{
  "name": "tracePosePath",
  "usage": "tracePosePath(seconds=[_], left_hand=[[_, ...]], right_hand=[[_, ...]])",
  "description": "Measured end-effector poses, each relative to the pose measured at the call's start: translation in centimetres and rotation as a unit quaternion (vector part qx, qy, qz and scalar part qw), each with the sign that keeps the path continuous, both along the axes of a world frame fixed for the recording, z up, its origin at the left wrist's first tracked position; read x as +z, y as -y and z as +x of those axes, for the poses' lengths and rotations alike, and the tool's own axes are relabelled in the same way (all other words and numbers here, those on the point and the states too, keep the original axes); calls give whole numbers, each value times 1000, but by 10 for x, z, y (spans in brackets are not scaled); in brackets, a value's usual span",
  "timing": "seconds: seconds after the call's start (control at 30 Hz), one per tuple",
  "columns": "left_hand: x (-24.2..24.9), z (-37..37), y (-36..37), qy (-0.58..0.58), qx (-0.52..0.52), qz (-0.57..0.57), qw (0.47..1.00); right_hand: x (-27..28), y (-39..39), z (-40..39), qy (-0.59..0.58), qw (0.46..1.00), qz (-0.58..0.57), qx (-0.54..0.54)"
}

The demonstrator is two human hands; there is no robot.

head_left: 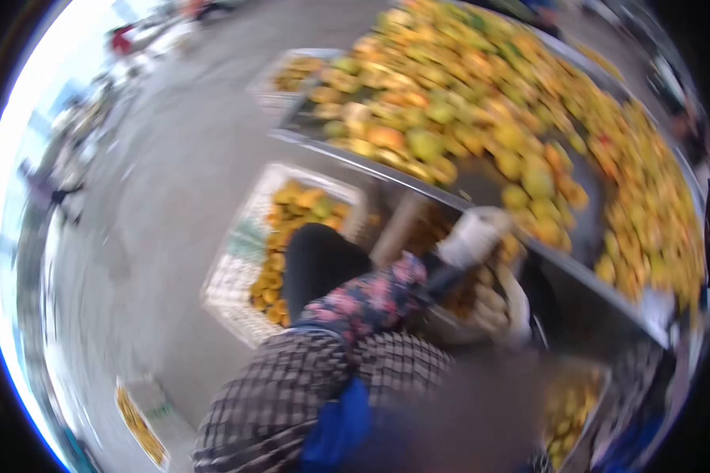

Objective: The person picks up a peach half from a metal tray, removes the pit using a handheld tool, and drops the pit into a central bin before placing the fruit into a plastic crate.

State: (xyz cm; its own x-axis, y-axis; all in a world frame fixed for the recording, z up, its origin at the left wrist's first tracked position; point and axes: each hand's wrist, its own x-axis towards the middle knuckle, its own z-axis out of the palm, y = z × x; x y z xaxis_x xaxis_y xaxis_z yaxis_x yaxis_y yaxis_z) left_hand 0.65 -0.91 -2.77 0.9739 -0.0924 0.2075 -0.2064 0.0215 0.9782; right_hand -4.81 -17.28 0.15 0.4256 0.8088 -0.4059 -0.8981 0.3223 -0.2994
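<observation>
At the far left, a paved ground [158,173] is seen, blurred by camera motion; a small box of yellow fruit [140,426] lies at its lower edge. Further right, a white mesh crate [233,284] stands on the ground and is partly filled with yellow-orange fruit, apparently mangoes [292,209]. A second crate [288,75] is set beyond it, against the near end of the desk.

In the centre, a person in a checked garment and a floral sleeve [367,299] is bent beside the crate, dark-clad leg [319,264] forward. This person's gloved hand [473,236] is raised to the metal rim of the desk [418,183]; the glove appears bunched at the rim, but whether fruit is gripped cannot be told. Just below it, a pale bucket or bowl [517,307] of fruit is held close to the body.

To the right, the desk carries a large heap of mangoes [513,102], yellow, orange and green, spread across nearly its whole surface.

The wearer's own left and right hands are not visible in the head view, so their state cannot be told.

Judged from the layout, sorting is at an early stage: the crate is only part filled, while most of the fruit remains on the desk.
</observation>
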Motion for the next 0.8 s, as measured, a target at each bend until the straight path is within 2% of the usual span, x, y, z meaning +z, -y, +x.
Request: tracePosePath(seconds=[0.03, 0.07, 0.1, 0.17, 0.23, 0.3, 0.33, 0.37, 0.4, 0.43, 0.47, 0.5, 0.53, 0.57, 0.6, 0.63, 0.67, 0.7, 0.77, 0.8], left_hand=[[2, -4, 4, -148, -60, -205, 966], [3, -6, 10, -189, -54, -272, 942], [5, -5, 14, -225, -35, -329, 917], [35, -18, 20, -281, 0, -420, 863], [20, -12, 11, -256, -36, -438, 861], [20, -11, -3, -228, 25, -373, 899], [19, -10, -13, -212, 33, -368, 905], [21, -11, -26, -189, 65, -309, 930], [26, -11, -42, -164, 95, -248, 950], [25, -8, -66, -146, 140, -167, 965], [29, -10, -85, -130, 221, -69, 964], [33, -8, -109, -71, 270, 121, 952], [34, -7, -134, -85, 290, 240, 922], [39, -10, -158, -66, 305, 401, 861], [44, -13, -162, -9, 361, 530, 767], [51, -16, -164, 48, 404, 644, 648], [56, -13, -162, 3, 404, 617, 675], [49, -2, -167, 73, 397, 606, 686], [54, 16, -146, 18, 301, 517, 801], [52, 27, -132, 13, 256, 562, 787]], right_hand=[[-3, 1, -1, 29, 999, 39, 0], [-13, 3, -2, 19, 996, 83, -8], [-22, 5, 1, 18, 991, 136, -5], [-23, 9, 1, 33, 985, 166, 12], [-26, 19, 2, 43, 986, 160, 11], [-24, 28, 3, 59, 990, 130, 8], [-21, 27, 3, 132, 991, -20, 16], [-16, 25, 3, 201, 965, -169, 22], [-14, 25, 4, 264, 912, -314, 25], [-43, 29, 6, 353, 844, -400, 64], [-62, 32, 2, 472, 736, -479, 80], [-73, 33, -2, 575, 606, -542, 93], [-72, 33, -3, 561, 609, -550, 109], [-67, 32, -3, 550, 611, -556, 127], [-63, 30, -3, 539, 612, -560, 145], [-59, 29, -3, 541, 611, -559, 146], [-55, 27, -3, 543, 610, -559, 147], [-53, 26, -3, 544, 607, -560, 148], [-58, 24, -2, 545, 606, -562, 142], [-61, 24, -1, 543, 606, -563, 146]])
